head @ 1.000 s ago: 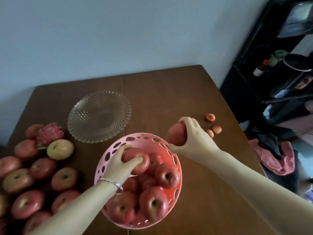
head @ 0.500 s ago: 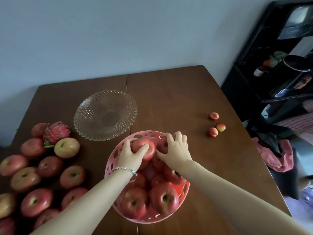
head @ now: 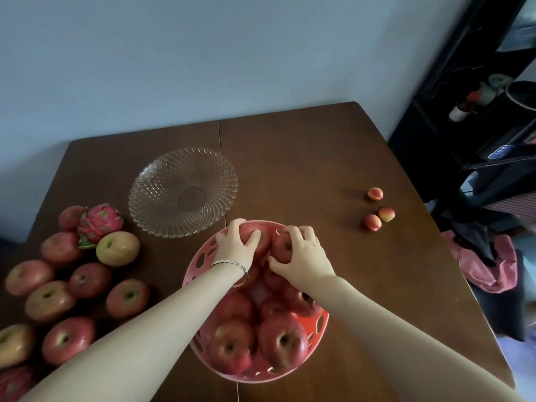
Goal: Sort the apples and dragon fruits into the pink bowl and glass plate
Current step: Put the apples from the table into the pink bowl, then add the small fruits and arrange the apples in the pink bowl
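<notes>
The pink bowl point(head: 320, 324) with round holes stands in the middle of the table, holding several red apples point(head: 282, 342). At its far rim my left hand point(head: 235, 245) grips a red apple point(head: 261, 236), and my right hand point(head: 304, 255) grips another red apple point(head: 281, 248) beside it. The glass plate point(head: 183, 192) lies beyond the bowl to the left with nothing on it. At the table's left sits a pile of several apples point(head: 90, 280), with one pink dragon fruit point(head: 99, 222) at its far end.
Three small peach-like fruits point(head: 377, 211) lie on the brown table point(head: 304, 158) at the right. Dark shelving point(head: 478, 126) and a pink cloth point(head: 490, 268) stand off the right edge. A pale wall backs the table.
My right hand has carried its apple from right of the bowl into the bowl's far side. My left hand has stayed on its apple at the rim. The view has shifted slightly.
</notes>
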